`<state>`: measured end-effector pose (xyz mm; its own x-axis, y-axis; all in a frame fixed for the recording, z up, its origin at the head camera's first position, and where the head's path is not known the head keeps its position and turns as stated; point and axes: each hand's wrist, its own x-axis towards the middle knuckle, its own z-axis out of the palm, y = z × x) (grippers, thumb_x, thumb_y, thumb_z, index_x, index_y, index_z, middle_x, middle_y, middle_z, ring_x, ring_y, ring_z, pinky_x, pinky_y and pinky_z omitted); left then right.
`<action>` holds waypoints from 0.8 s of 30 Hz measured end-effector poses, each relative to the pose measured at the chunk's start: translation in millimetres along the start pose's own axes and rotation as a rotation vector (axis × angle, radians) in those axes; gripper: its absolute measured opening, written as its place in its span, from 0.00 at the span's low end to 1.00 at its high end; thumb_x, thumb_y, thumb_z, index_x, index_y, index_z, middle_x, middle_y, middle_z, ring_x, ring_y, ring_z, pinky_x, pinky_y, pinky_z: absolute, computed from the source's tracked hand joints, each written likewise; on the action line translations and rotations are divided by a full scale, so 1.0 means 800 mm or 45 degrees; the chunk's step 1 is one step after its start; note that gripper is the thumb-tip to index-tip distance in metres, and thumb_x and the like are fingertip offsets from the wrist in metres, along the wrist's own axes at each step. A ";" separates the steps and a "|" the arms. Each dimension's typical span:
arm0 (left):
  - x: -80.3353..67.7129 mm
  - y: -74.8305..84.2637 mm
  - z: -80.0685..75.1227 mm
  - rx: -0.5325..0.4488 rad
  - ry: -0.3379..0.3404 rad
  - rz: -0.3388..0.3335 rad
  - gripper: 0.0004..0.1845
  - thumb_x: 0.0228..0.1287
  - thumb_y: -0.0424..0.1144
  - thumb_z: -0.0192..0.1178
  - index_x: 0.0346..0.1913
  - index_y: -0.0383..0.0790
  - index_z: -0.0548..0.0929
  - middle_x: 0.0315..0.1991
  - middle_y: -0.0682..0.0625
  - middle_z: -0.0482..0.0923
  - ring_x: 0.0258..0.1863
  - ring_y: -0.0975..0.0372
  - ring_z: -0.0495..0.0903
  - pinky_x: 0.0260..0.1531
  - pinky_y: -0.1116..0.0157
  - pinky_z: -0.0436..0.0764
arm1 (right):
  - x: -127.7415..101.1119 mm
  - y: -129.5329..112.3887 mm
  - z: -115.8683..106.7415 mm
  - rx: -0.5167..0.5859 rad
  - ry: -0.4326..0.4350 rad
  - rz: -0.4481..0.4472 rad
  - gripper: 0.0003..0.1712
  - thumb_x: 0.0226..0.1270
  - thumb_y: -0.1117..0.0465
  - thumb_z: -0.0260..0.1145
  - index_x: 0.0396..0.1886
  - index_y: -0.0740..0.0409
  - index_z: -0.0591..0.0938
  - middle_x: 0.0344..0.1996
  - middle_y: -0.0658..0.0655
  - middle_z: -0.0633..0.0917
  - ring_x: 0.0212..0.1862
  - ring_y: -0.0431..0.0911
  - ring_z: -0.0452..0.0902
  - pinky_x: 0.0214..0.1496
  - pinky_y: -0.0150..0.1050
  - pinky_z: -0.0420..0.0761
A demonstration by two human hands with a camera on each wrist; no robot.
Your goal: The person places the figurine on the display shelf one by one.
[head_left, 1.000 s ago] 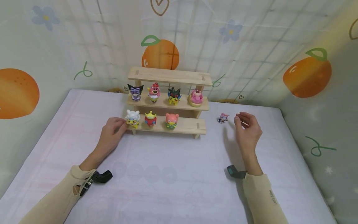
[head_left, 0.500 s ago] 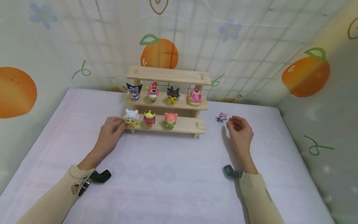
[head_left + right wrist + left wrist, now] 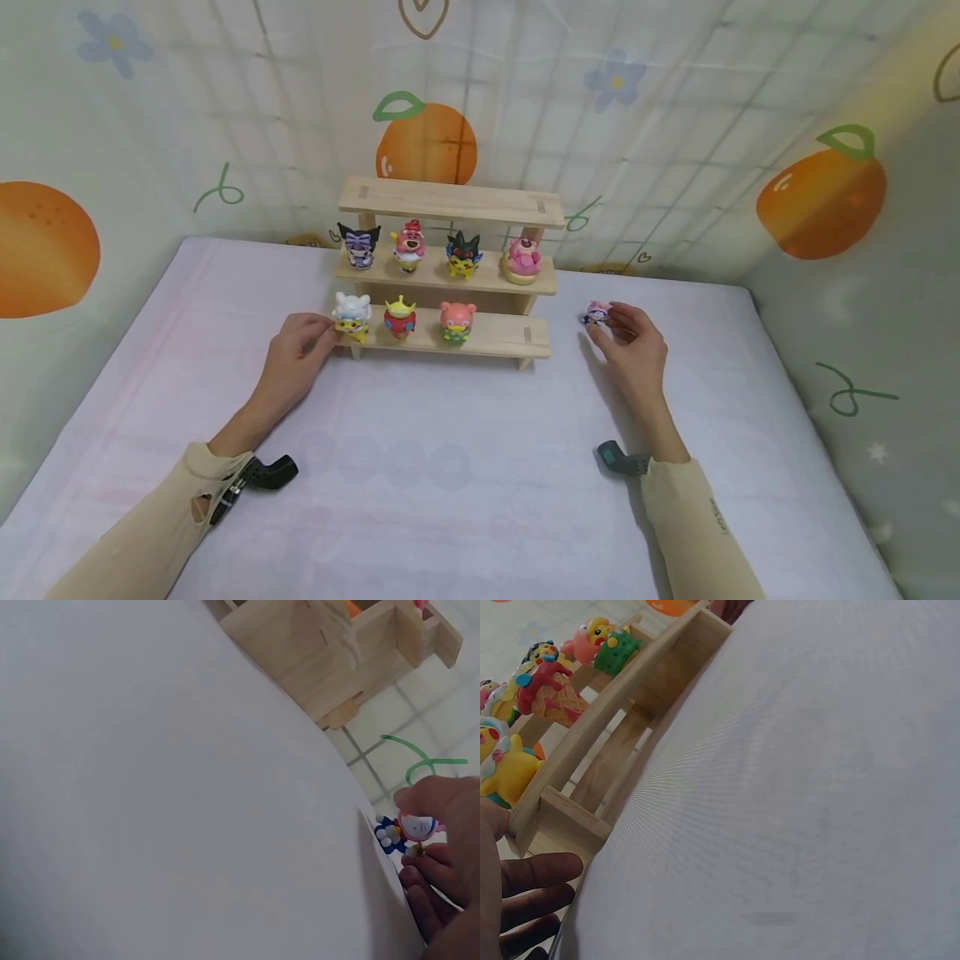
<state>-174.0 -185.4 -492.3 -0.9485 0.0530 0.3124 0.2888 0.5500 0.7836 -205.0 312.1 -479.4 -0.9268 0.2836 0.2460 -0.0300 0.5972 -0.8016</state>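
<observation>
In the head view my right hand (image 3: 633, 350) has its thumb and fingers on either side of a small figurine with a pink hood (image 3: 596, 313), pinching it at the tabletop. The right wrist view shows the figurine (image 3: 412, 827) between thumb and fingers, its blue-and-white part toward the table. My left hand (image 3: 300, 346) touches the left end of the wooden tiered shelf (image 3: 495, 335), close to a white-hooded yellow figurine (image 3: 352, 317). In the left wrist view the left fingers (image 3: 540, 871) are extended below the shelf's end board, while the thumb meets its corner.
On the bottom tier also stand a red figurine with a yellow crown (image 3: 401, 318) and a pink figurine (image 3: 457, 322). Several figurines, including a purple-and-black one (image 3: 361, 247), line the middle tier. A printed curtain (image 3: 525, 125) hangs behind the white-covered table (image 3: 450, 500).
My right hand has moved left to the pink-hooded figurine, and its thumb and fingers have come around it. The left hand has stayed at the shelf's end.
</observation>
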 end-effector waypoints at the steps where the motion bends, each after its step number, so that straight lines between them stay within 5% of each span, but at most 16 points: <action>1: 0.000 0.001 0.000 -0.005 -0.001 -0.001 0.14 0.78 0.36 0.58 0.40 0.31 0.90 0.53 0.37 0.83 0.61 0.46 0.75 0.63 0.46 0.70 | 0.001 -0.001 0.001 -0.004 0.002 -0.010 0.30 0.68 0.56 0.77 0.67 0.58 0.81 0.59 0.60 0.87 0.59 0.52 0.83 0.65 0.42 0.80; 11: 0.000 -0.003 0.000 0.008 -0.015 -0.021 0.15 0.79 0.37 0.58 0.47 0.29 0.90 0.54 0.37 0.83 0.62 0.45 0.75 0.64 0.45 0.69 | 0.001 -0.004 0.008 -0.021 0.028 -0.047 0.24 0.69 0.58 0.75 0.62 0.59 0.83 0.54 0.60 0.89 0.56 0.51 0.84 0.59 0.32 0.78; 24: -0.001 -0.003 -0.001 -0.008 -0.009 0.011 0.15 0.78 0.36 0.57 0.39 0.31 0.90 0.54 0.36 0.82 0.62 0.45 0.75 0.63 0.44 0.69 | 0.008 -0.002 0.010 -0.035 0.066 -0.051 0.21 0.71 0.58 0.74 0.60 0.56 0.85 0.52 0.59 0.90 0.53 0.50 0.86 0.55 0.26 0.80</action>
<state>-174.1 -187.2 -494.0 -0.9468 0.0637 0.3155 0.2979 0.5445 0.7841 -213.8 306.6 -481.3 -0.9046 0.2967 0.3061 -0.0560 0.6291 -0.7753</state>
